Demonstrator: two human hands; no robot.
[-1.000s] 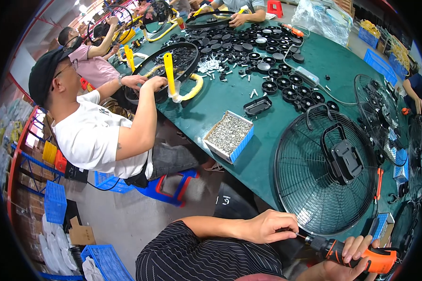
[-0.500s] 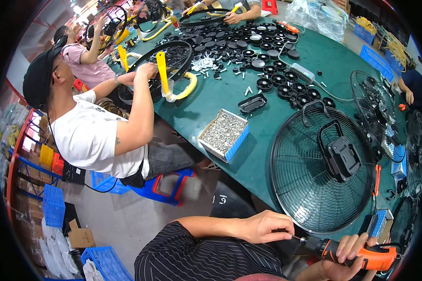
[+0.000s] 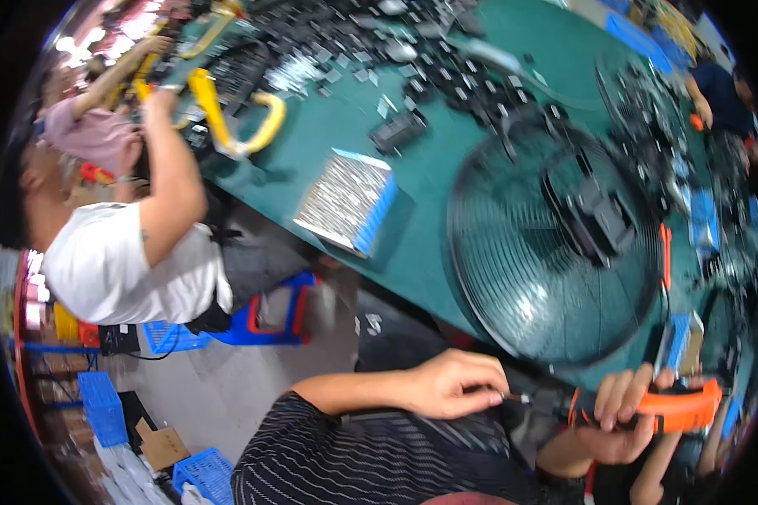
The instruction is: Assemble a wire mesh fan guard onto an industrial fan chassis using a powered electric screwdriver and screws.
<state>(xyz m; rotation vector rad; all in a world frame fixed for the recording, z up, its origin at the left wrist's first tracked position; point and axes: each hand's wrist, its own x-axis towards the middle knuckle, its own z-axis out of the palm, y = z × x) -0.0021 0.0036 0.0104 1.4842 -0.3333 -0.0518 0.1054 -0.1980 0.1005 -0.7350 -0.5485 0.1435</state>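
Note:
My right hand [image 3: 627, 412] is wrapped round an orange and black power screwdriver [image 3: 678, 410], held level at the lower right with its bit toward the left. My left hand [image 3: 456, 384] is closed in a pinch at the bit's tip; what sits between the fingers is too small and blurred to name. Just beyond both hands, a round black fan with a wire guard [image 3: 539, 286] lies on the green table [image 3: 421, 278], its black bracket [image 3: 598, 220] uppermost.
An open box of small metal screws [image 3: 345, 198] stands near the table edge. Behind it lie a black oblong part [image 3: 398, 131] and several round black parts [image 3: 472, 88]. At the left, a person in a white shirt [image 3: 109, 261] works beside a yellow-handled part [image 3: 210, 105].
The whole view has shifted and blurred, so the table things appear further left and higher. My hands keep the same hold, bit tip at the left fingers. The neighbour's arm has shifted.

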